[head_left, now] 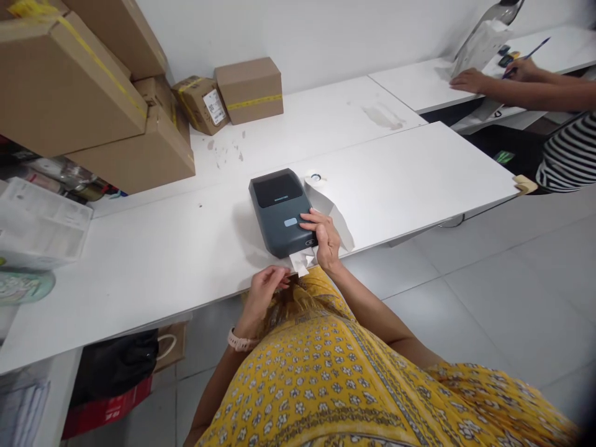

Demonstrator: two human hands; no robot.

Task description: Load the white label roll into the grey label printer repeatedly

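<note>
A dark blue-grey label printer [285,214] lies near the front edge of the white table, a pale button on its top. Torn white label paper [302,261] sticks out from its front end, creased and jagged. My right hand [326,239] is on the printer's right front corner, its fingers over the top and the thumb bent down near the paper. Just left of the paper, at the table edge, my left hand [267,292] is closed with fingertips together; what they hold, if anything, is hidden. A strip of white paper [335,214] curls along the printer's right side.
Cardboard boxes [84,87] are stacked at the left, with smaller boxes [251,90] by the wall. A clear plastic container [46,217] sits at the left end. Another person's hands [470,81] work at the far-right table, one holding a pen [531,56].
</note>
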